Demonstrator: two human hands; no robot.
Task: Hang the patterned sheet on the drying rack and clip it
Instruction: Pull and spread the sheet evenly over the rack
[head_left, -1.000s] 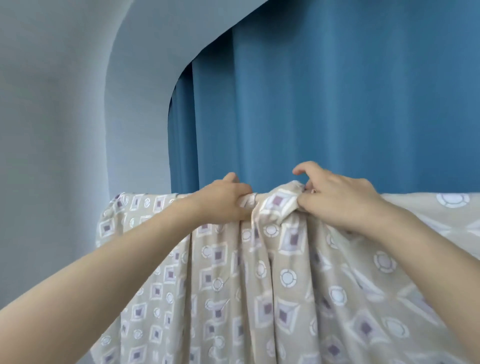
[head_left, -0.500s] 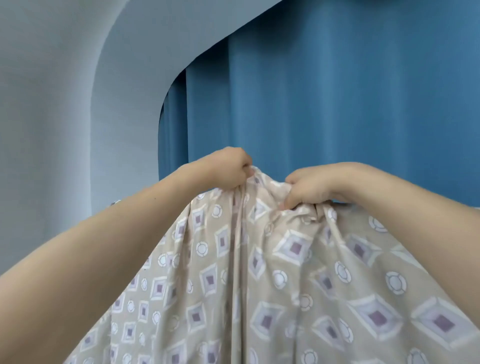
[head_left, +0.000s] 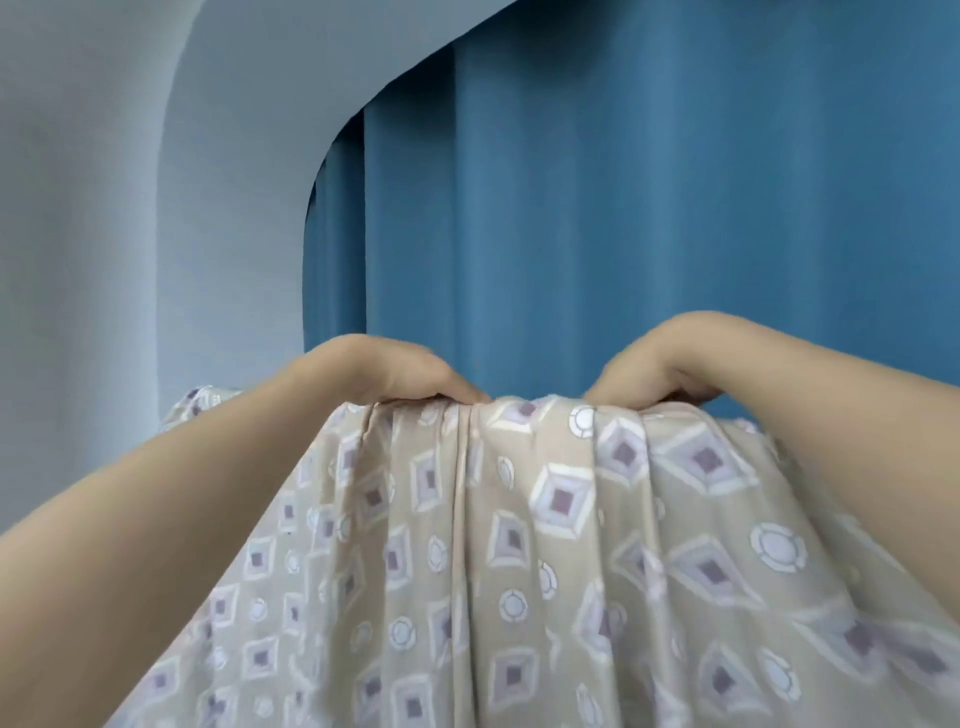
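The patterned sheet, beige with purple squares and white circles, fills the lower half of the view and falls in folds towards me. My left hand grips its bunched top edge left of centre, fingers curled over the far side. My right hand grips the same edge a little to the right, knuckles up. The fabric between both hands is gathered in pleats. The drying rack is hidden under the sheet, and no clip is in sight.
A blue curtain hangs straight behind the sheet. A pale grey wall with a rounded arch edge stands to the left.
Both hands lifted the bunched top edge, then moved apart along it, spreading the gathered fabric. The view has moved closer to the sheet.
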